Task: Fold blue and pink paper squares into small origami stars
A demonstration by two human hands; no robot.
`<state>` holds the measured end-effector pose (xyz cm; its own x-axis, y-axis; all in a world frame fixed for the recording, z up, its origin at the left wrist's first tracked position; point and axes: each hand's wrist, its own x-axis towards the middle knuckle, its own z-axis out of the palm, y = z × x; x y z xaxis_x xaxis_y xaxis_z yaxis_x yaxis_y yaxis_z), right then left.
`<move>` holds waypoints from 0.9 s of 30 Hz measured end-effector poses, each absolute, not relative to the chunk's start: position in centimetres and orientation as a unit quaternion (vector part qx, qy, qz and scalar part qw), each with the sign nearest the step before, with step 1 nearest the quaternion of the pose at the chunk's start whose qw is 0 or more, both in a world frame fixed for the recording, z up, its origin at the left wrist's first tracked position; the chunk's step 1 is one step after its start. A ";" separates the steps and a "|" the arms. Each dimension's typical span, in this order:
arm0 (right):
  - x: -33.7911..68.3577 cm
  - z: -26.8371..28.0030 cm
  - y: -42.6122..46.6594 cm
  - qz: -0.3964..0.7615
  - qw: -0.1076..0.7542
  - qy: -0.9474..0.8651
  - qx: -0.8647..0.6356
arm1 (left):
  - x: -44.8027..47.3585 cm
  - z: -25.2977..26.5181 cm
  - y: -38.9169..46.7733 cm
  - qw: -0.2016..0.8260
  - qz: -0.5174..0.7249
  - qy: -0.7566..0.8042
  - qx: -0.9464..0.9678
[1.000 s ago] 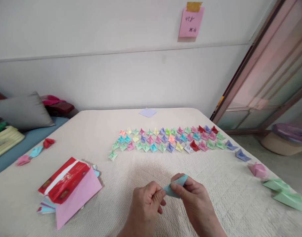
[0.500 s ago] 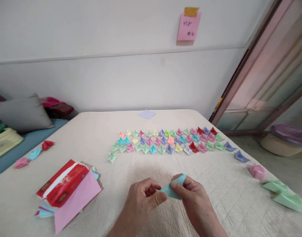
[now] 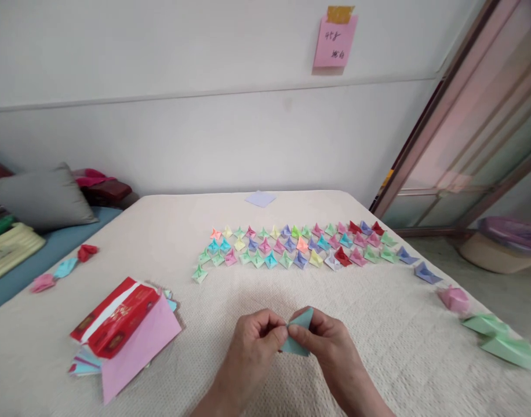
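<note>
Both my hands pinch a small teal folded paper (image 3: 299, 335) just above the cream cloth-covered table (image 3: 378, 347). My left hand (image 3: 255, 341) grips its left edge with thumb and fingers. My right hand (image 3: 324, 343) holds its right side, thumb on top. Beyond my hands, several small folded paper pieces in many colours (image 3: 291, 248) lie in rows across the middle of the table.
A red packet (image 3: 117, 315) rests on a pink sheet and a stack of coloured papers (image 3: 137, 347) at the left. Larger folded pieces, pink (image 3: 454, 299) and green (image 3: 500, 341), lie at the right edge. A lilac paper square (image 3: 260, 198) lies at the far edge. Grey cushion (image 3: 39, 197) sits far left.
My hands have drawn closer together, and the teal paper has turned more upright between my fingers. My left thumb now meets the right thumb at the fold.
</note>
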<state>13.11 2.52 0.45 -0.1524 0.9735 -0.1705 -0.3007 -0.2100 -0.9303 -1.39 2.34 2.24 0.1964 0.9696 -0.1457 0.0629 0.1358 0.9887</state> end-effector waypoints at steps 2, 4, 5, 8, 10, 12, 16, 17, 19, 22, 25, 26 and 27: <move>13.1 0.5 2.5 0.653 0.484 -0.406 -0.417 | -1.5 2.2 2.3 0.583 0.408 0.488 0.506; 13.1 0.6 2.5 0.655 0.480 -0.418 -0.406 | -1.6 2.2 2.3 0.584 0.423 0.487 0.493; 13.1 0.7 2.5 0.656 0.477 -0.427 -0.400 | -1.6 2.1 2.3 0.580 0.430 0.489 0.488; 13.1 0.9 2.5 0.658 0.461 -0.453 -0.386 | -1.7 2.1 2.4 0.574 0.445 0.491 0.481; 13.2 0.9 2.6 0.655 0.455 -0.459 -0.392 | -1.7 2.1 2.4 0.582 0.445 0.483 0.480; 13.2 0.7 2.6 0.655 0.454 -0.455 -0.398 | -1.6 2.2 2.5 0.600 0.444 0.465 0.477; 13.1 0.3 2.7 0.655 0.437 -0.457 -0.414 | -1.4 1.9 2.4 0.607 0.447 0.462 0.467; 13.1 0.3 2.6 0.647 0.431 -0.462 -0.426 | -1.3 1.7 2.4 0.594 0.453 0.476 0.464; 13.0 0.3 2.6 0.629 0.425 -0.471 -0.449 | -1.2 1.3 2.3 0.568 0.468 0.498 0.458; 12.9 0.6 2.4 0.613 0.430 -0.478 -0.459 | -1.0 0.8 2.3 0.554 0.480 0.508 0.452; 12.9 0.8 2.2 0.606 0.430 -0.483 -0.463 | -0.9 0.8 2.2 0.559 0.478 0.510 0.446; 12.9 0.9 2.2 0.602 0.428 -0.486 -0.467 | -0.9 0.8 2.2 0.558 0.482 0.512 0.440; 13.0 0.9 2.2 0.596 0.427 -0.489 -0.473 | -1.0 0.9 2.2 0.559 0.489 0.513 0.431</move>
<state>12.97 2.17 0.92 -0.1878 0.9713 -0.1460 -0.0457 -0.1571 -0.9865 -0.99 2.22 0.93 -0.0033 0.9884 -0.1515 -0.1037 0.1504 0.9832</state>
